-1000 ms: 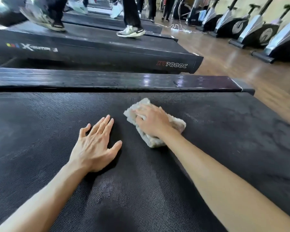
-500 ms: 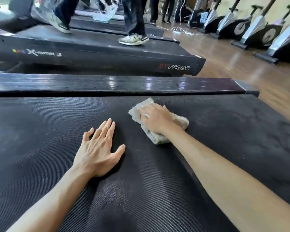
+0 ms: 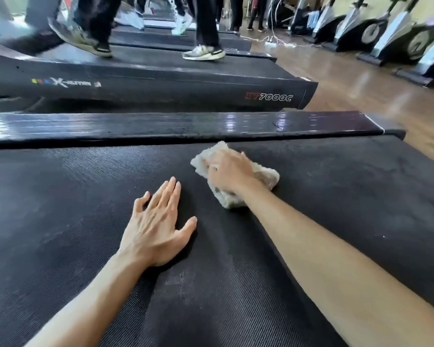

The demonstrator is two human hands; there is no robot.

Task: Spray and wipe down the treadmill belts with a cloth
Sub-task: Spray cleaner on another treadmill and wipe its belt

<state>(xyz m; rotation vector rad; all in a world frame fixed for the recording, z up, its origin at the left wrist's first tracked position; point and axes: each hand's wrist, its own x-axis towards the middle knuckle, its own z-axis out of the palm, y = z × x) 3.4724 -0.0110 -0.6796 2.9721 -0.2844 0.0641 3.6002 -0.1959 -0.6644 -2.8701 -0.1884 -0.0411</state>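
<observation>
A black ribbed treadmill belt (image 3: 60, 209) fills the lower view. My right hand (image 3: 229, 171) lies on top of a crumpled off-white cloth (image 3: 266, 175) and presses it onto the belt near the far side rail, with the fingers bent over the cloth's left part. My left hand (image 3: 156, 221) rests flat on the belt to the left of the cloth, fingers straight and together, thumb spread. A damp-looking patch (image 3: 186, 279) shows on the belt between my forearms. No spray bottle is in view.
A glossy black side rail (image 3: 161, 125) borders the belt's far edge. Beyond it stands another treadmill (image 3: 161, 81) marked 7000C, with people's legs and shoes (image 3: 203, 52) moving on it. Wooden floor (image 3: 361, 91) and exercise bikes (image 3: 391, 33) lie to the right.
My right hand has slid the cloth a little away from me, toward the side rail. My left hand stays flat on the belt. The legs on the far treadmill have stepped.
</observation>
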